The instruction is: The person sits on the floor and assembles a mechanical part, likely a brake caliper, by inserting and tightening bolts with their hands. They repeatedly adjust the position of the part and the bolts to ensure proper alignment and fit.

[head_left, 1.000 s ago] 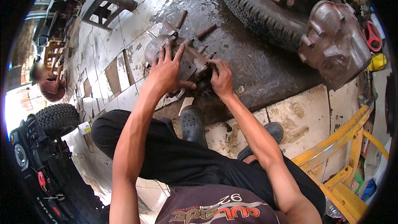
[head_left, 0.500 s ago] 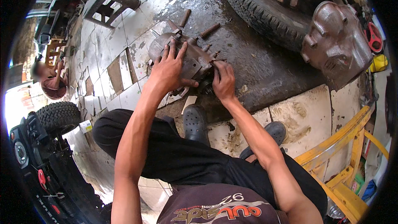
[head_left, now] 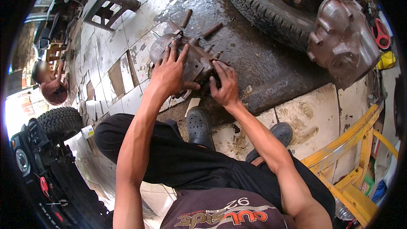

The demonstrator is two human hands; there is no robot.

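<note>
A greasy metal gear housing [head_left: 191, 60] with several protruding studs rests on a dark, oily patch of floor ahead of me. My left hand [head_left: 168, 72] lies across its top, fingers spread and thumb out toward the near side; it is open. At the housing's right end, my right hand [head_left: 226, 85] touches the edge with its fingertips. Its fingers reach over the rim and the thumb stands apart, so it is open too. The part of the housing beneath my right palm is hidden. Two rod-like pieces [head_left: 212, 30] stick out beyond the far side.
A large tyre [head_left: 271, 17] lies at the far right, a brown metal casing [head_left: 343, 42] by it. A yellow metal frame [head_left: 345, 144] stands near right. At left are a dark stool [head_left: 111, 6], a seated person [head_left: 53, 82] and a black vehicle [head_left: 51, 161].
My right hand has shifted slightly left and its curled fingers have straightened over the housing's edge, with the thumb spread away. My left hand stays on top.
</note>
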